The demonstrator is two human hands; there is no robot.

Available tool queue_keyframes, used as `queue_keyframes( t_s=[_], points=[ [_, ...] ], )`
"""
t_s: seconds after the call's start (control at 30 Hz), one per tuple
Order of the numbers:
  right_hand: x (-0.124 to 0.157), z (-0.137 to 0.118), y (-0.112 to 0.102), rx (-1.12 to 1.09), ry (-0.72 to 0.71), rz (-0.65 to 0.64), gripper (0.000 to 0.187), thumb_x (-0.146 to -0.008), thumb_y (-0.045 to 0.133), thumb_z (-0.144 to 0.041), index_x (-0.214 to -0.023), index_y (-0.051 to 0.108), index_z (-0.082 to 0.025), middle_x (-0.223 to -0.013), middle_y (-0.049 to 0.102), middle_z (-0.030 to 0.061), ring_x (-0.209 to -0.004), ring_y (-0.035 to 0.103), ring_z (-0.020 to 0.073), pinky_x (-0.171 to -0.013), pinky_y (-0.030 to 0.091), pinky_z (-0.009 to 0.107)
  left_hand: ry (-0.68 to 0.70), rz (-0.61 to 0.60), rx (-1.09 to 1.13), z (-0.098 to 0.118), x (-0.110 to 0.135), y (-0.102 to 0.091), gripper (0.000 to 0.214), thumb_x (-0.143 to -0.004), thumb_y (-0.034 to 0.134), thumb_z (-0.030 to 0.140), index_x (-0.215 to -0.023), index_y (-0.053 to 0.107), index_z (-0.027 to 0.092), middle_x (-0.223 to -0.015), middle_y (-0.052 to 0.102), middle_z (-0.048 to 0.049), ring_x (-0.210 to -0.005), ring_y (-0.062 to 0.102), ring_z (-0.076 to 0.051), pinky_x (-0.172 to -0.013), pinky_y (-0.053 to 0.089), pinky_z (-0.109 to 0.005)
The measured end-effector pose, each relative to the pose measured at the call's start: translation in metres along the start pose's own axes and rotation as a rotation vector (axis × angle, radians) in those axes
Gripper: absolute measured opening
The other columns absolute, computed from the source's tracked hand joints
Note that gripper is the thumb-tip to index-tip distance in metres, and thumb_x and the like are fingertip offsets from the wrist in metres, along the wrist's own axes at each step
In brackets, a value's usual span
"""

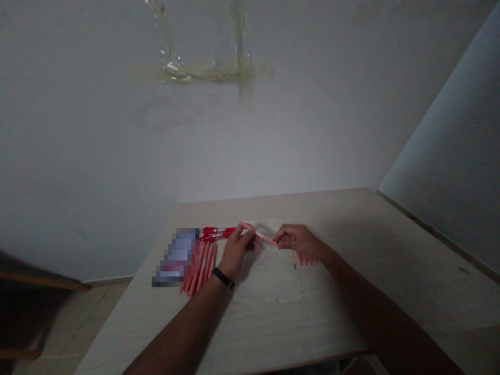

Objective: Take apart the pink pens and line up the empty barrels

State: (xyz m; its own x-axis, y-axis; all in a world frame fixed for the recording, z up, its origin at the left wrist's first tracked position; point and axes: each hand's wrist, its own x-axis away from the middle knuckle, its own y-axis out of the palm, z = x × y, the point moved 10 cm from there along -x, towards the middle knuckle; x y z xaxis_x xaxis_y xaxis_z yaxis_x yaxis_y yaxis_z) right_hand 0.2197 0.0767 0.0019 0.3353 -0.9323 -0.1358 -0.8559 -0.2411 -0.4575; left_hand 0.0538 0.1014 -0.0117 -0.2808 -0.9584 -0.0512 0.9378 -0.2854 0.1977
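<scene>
A slim pink pen (266,238) with a pale band is held between my two hands, slanting down to the right just above the table. My left hand (236,251), wearing a black wristband, pinches its upper left end. At the lower right end, the fingertips of my right hand (300,240) are closed on the same pen. Several pink pens (202,268) lie side by side to the left of my left wrist. Behind them are several red pens (213,233) with clear sections. More pink pens (307,259) stick out from under my right hand, which partly hides them.
A flat, blurred-out rectangular thing (176,258) lies at the table's left edge, against the pink pens. The pale wooden table (265,333) meets a grey wall (312,130) with yellowed tape (203,75) on it. Another wall (461,156) stands along the right.
</scene>
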Motion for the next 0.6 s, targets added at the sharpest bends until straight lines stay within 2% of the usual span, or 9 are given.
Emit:
queue_keyframes(
  t_s=[0.3,0.37,0.5,0.6],
  points=[
    [0.008,-0.020,0.000,-0.001,-0.017,-0.016,0.036,-0.087,0.066,-0.043,-0.113,0.067,-0.018,-0.098,0.068,0.0063,-0.069,0.063,0.0114,-0.054,0.047,0.019,0.040,0.031,-0.010,0.009,-0.001,-0.006,0.029,-0.081,0.068,0.044,-0.083,0.057,0.018,-0.069,0.064,0.0000,-0.058,0.057,-0.011,-0.053,0.042,-0.020],
    [0.009,-0.024,0.002,0.006,-0.028,-0.006,0.033,-0.088,0.064,-0.042,-0.111,0.068,-0.019,-0.095,0.068,0.0054,-0.070,0.063,0.0117,-0.057,0.048,0.020,0.061,-0.011,-0.064,0.012,0.001,0.001,0.028,-0.081,0.068,0.044,-0.082,0.059,0.017,-0.069,0.063,-0.0002,-0.060,0.056,-0.012,-0.054,0.042,-0.021],
    [0.005,-0.025,0.008,0.006,-0.031,0.034,0.027,-0.088,0.063,-0.040,-0.102,0.069,-0.017,-0.075,0.066,0.0020,-0.069,0.061,0.0133,-0.062,0.049,0.023,0.102,-0.137,-0.167,0.015,0.006,0.020,0.027,-0.082,0.068,0.042,-0.081,0.063,0.016,-0.070,0.062,-0.0009,-0.060,0.054,-0.012,-0.055,0.042,-0.021],
    [0.001,-0.018,0.012,-0.014,-0.043,0.055,0.023,-0.086,0.065,-0.037,-0.096,0.068,-0.016,-0.076,0.066,0.0021,-0.070,0.060,0.0131,-0.065,0.050,0.025,0.111,-0.178,-0.203,0.014,0.009,0.028,0.026,-0.081,0.069,0.041,-0.079,0.064,0.016,-0.073,0.063,-0.0018,-0.061,0.053,-0.011,-0.055,0.041,-0.021]
  ],
)
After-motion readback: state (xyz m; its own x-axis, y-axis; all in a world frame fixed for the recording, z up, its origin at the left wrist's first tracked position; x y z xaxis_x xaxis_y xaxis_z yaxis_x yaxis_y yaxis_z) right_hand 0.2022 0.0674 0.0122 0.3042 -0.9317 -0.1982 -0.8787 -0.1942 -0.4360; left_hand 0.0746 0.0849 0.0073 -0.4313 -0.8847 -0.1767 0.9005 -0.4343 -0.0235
